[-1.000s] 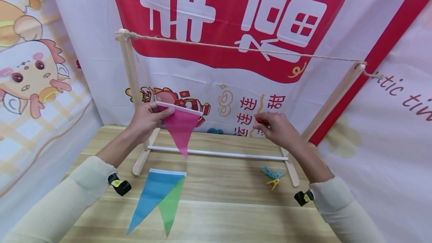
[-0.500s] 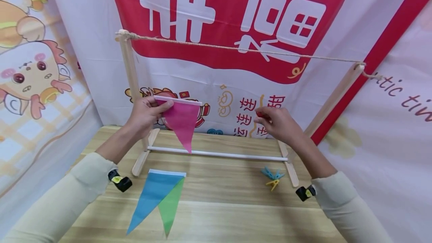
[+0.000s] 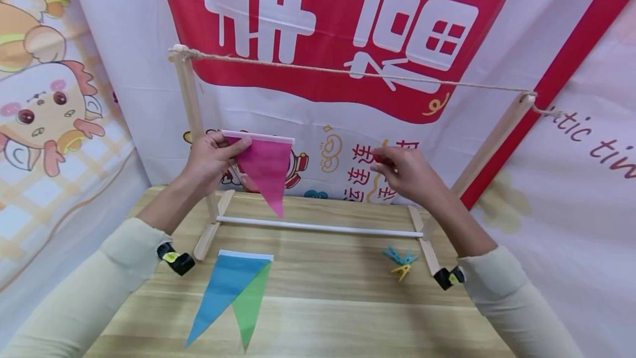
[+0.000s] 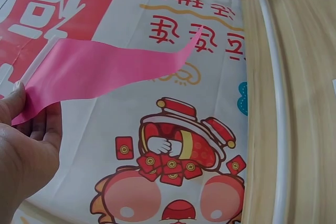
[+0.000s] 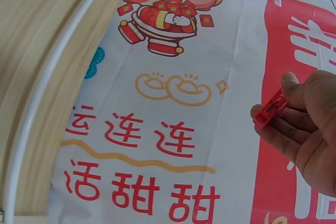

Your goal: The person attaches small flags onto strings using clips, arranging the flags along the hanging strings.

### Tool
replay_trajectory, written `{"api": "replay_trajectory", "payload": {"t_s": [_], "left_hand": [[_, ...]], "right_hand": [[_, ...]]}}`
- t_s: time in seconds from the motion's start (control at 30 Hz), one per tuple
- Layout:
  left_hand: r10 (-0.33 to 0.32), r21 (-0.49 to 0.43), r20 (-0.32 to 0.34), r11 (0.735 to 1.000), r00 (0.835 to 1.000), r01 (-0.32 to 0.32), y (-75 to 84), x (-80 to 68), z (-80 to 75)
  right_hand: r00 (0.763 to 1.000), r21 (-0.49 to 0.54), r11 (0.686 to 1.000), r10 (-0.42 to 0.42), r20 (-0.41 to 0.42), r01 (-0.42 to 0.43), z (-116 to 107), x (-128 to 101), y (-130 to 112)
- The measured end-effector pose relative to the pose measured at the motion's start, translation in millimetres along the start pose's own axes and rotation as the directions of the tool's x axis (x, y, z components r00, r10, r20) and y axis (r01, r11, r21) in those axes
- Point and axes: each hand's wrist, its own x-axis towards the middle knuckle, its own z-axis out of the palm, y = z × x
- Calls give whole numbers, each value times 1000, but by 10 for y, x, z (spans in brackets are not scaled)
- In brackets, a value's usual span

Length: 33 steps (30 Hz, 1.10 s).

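My left hand (image 3: 206,162) pinches a pink triangular pennant (image 3: 268,167) near the left end of its white top strip. The pennant hangs point down, below the twine line (image 3: 308,68) and apart from it. Between the thumb and fingers of my right hand (image 5: 310,127) is a small red clothespin (image 5: 272,107), mostly hidden in the head view. That hand is held at about the pennant's height, to its right. On the table lie a blue pennant (image 3: 226,278) and a green pennant (image 3: 252,303), the blue partly covering the green.
Wooden posts (image 3: 189,98) carry the twine at both ends, joined low down by a white rod (image 3: 318,227). Blue clothespins (image 3: 397,256) and a yellow clothespin (image 3: 402,272) lie by the right foot on the wooden table (image 3: 338,314). A printed cloth (image 3: 323,115) hangs behind.
My left hand has raised the pink pennant and shifted it slightly left. My right hand has risen a little with the red clothespin. The things on the table stay put.
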Motion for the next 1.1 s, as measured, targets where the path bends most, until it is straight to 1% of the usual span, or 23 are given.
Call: {"api": "replay_trajectory", "payload": {"t_s": [0.17,0.27,0.4,0.6,0.7,0.73,0.83,0.97,1.1], "left_hand": [[7,-10,-1,1000,1000,-7,55,-5,17],[5,2,-12,1000,1000,-5,78,-9,36],[3,-10,-26,1000,1000,-3,103,4,81],[35,-34,-46,999,998,-36,155,28,137],[46,-18,-62,999,997,-47,207,22,155],[46,-30,-66,998,997,-48,226,21,158],[60,-7,-79,998,995,-60,283,19,166],[76,-27,-89,997,993,-78,350,23,185],[82,-87,-96,992,992,-91,387,39,207]], "right_hand": [[1000,3,1000,-11,-18,11,-57,36,-53],[1000,4,1000,-12,-24,12,-87,59,-79],[1000,11,1000,-13,-27,14,-128,90,-108],[999,24,1000,-12,-30,13,-176,124,-164],[999,27,1000,-15,-37,16,-191,145,-193],[999,25,1000,-15,-42,16,-195,152,-206],[999,36,999,-18,-46,20,-213,173,-245],[999,37,999,-26,-47,28,-230,203,-293],[997,47,998,-44,-56,47,-239,230,-327]]}}
